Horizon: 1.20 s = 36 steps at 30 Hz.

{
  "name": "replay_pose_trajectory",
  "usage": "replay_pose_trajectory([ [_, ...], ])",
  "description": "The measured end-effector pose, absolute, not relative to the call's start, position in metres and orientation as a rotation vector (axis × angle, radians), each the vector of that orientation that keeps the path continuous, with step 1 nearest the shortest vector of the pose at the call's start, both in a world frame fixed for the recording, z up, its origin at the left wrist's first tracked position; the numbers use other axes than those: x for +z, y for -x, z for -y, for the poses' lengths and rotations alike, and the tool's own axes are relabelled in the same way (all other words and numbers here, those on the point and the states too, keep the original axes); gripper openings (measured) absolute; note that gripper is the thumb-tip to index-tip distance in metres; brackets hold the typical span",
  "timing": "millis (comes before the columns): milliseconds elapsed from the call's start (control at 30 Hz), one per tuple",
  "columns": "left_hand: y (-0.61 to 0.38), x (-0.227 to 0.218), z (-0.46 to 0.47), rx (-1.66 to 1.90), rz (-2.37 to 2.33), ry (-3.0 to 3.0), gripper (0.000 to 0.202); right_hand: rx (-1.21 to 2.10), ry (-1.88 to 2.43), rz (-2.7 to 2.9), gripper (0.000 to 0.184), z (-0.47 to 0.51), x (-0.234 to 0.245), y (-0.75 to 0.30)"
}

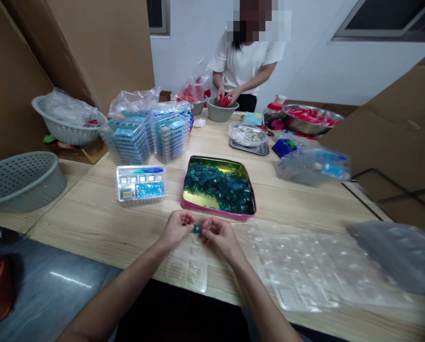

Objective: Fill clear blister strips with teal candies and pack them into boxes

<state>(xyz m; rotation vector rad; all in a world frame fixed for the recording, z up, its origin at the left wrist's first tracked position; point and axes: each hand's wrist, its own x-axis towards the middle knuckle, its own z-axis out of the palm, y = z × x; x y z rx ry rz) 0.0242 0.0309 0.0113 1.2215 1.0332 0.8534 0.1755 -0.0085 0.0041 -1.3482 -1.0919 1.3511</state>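
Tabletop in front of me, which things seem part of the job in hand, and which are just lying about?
Likely part of the job:
- green piece between left hand and right hand
- tin of green pieces
- clear tray at the near edge

Probably just lying about:
- grey basket at far left
- red-lidded jar
- steel bowl of red things

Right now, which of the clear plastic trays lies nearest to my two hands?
The single tray right by your left hand and right hand, on your side of them. The overlapping trays lie farther right; the filled trays sit farther forward.
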Motion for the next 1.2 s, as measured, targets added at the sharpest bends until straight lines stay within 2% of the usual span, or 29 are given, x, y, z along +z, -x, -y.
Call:
replay_pose_trajectory([
  [100,-0.030,0.003,-0.031,0.737,-1.254,-1.588,0.020,1.114,1.516,1.337,0.006,0.008,-0.005,-0.176],
  [300,-0.037,0.001,-0.025,0.588,-1.402,-2.065,0.022,0.755,1.760,1.735,0.016,0.009,0.004,-0.171],
  [500,-0.029,0.010,-0.022,0.619,-1.292,-2.006,0.023,0.638,1.754,1.811,0.014,0.013,0.007,-0.167],
  [633,-0.025,0.009,-0.020,0.676,-1.148,-2.031,0.016,0.634,1.633,1.799,0.014,0.016,0.005,-0.170],
  [800,-0.026,0.001,-0.020,0.615,-1.128,-2.123,0.020,0.518,1.561,1.834,0.012,0.000,0.038,-0.191],
  [1000,-0.028,0.002,-0.016,0.605,-1.232,-2.187,0.018,0.104,1.930,2.127,0.018,-0.073,0.060,-0.212],
  [1200,-0.027,-0.004,-0.018,0.617,-1.263,-2.013,0.016,0.045,2.068,2.256,0.022,-0.103,0.042,-0.208],
])
